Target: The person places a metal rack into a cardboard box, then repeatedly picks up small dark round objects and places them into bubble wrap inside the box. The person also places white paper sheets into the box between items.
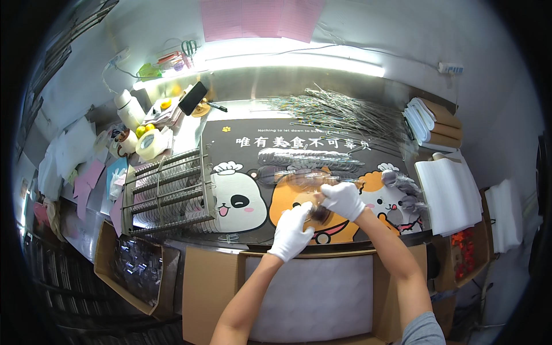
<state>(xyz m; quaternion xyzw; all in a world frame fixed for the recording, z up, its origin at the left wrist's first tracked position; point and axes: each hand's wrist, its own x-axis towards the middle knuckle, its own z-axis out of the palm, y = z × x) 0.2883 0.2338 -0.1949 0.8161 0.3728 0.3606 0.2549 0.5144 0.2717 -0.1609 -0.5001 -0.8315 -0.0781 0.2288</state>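
dark disc (321,216) between gloved fingers (303,215)

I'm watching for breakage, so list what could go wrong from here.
The small dark, rounded piece between the white-gloved left hand and the white-gloved right hand might slip and fall toward the open brown cardboard box on the near side. The right forearm, swinging outward, could knock the loose grey, glossy pieces at the right end of the dark printed mat.

Glaring white tube light (299,62) at the back, dim lower left, bent edges, black fisheye rim.
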